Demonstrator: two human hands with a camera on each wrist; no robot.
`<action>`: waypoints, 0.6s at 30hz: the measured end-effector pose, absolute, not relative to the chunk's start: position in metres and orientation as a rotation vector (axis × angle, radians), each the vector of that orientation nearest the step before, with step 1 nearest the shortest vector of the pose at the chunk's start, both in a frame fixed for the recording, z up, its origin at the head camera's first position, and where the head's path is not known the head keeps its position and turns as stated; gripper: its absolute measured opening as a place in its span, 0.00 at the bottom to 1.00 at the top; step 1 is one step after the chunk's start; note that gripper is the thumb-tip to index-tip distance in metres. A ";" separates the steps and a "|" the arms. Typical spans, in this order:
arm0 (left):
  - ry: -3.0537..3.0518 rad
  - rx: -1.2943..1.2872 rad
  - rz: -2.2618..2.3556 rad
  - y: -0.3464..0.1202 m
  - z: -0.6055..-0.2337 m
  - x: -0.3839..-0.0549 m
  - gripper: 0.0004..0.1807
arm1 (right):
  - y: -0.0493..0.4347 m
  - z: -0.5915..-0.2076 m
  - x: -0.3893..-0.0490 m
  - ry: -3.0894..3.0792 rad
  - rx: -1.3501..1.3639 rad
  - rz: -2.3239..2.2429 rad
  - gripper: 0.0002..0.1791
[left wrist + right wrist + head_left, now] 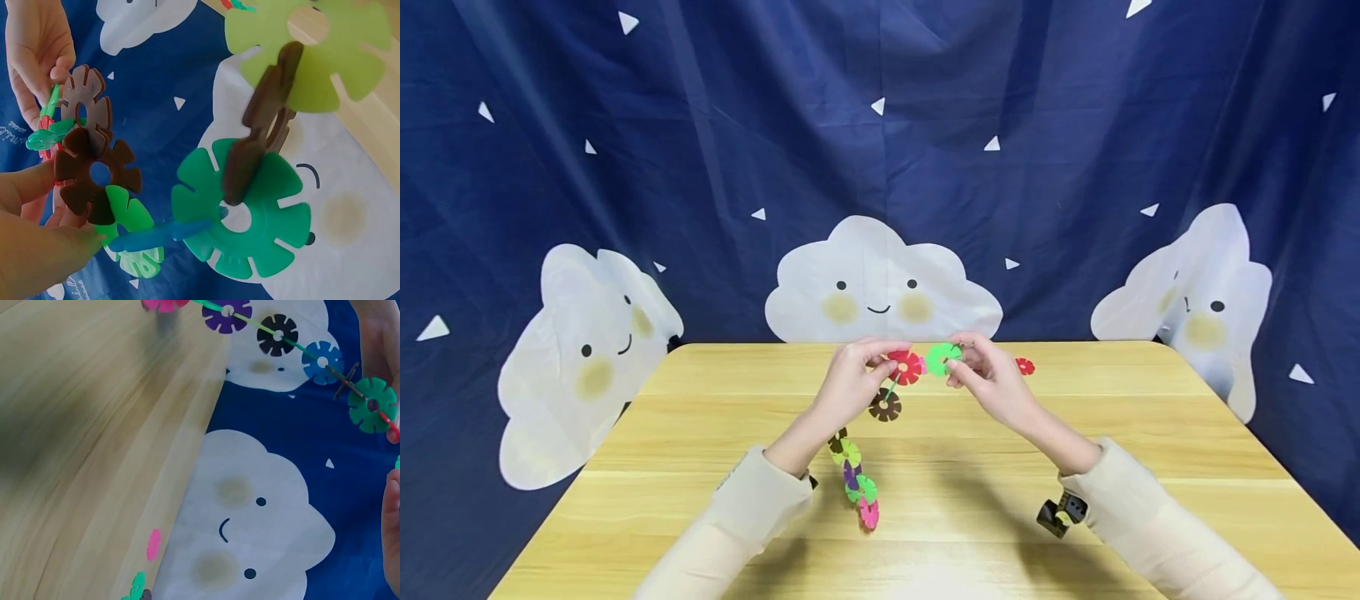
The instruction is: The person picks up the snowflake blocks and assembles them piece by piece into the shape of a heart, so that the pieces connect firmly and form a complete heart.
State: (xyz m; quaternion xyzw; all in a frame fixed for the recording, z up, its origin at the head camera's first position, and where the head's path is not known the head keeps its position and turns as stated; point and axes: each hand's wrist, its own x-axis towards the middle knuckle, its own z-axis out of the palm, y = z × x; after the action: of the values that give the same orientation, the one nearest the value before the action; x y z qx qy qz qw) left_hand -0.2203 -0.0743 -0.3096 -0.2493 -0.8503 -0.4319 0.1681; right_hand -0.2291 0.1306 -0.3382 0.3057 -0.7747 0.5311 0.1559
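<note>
In the head view, my left hand [853, 375] pinches a red notched disc [906, 367] at the upper end of a linked chain. My right hand [996, 379] grips a bright green notched disc [942, 359] between thumb and fingers, close beside the red one. A bit of pink shows between the two discs; whether they are joined I cannot tell. From the red disc the chain hangs through a brown disc [885, 405] to yellow-green [846, 453] and pink [868, 514] discs. A dark green disc [240, 209] in the chain looms large in the left wrist view.
On the wooden table [1150, 517] a red disc [1025, 366] lies near the far edge, right of my right hand. Pink [154, 545] and green [137, 584] pieces show along that edge in the right wrist view. A dark blue curtain [1045, 200] with clouds stands behind.
</note>
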 end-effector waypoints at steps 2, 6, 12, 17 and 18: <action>-2.420 -0.703 -1.228 -0.073 -0.309 -0.220 0.14 | 0.131 -0.337 -0.227 -2.202 0.885 1.533 0.13; -2.428 -0.686 -1.227 -0.072 -0.308 -0.219 0.14 | 0.130 -0.337 -0.224 -2.177 0.905 1.542 0.13; -2.414 -0.653 -1.242 -0.071 -0.307 -0.220 0.14 | 0.131 -0.337 -0.222 -2.145 0.908 1.551 0.14; -2.385 -0.618 -1.256 -0.069 -0.306 -0.219 0.13 | 0.131 -0.334 -0.222 -2.129 0.885 1.605 0.17; -2.379 -0.616 -1.258 -0.069 -0.306 -0.219 0.13 | 0.131 -0.333 -0.222 -2.130 0.874 1.622 0.17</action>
State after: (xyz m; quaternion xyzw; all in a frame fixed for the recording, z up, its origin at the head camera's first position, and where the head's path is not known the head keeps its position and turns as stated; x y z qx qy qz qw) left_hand -0.2189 -0.0688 -0.3058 -0.2192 -0.8460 -0.4476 0.1894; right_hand -0.2216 0.1314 -0.3333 0.3063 -0.7463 0.5683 0.1619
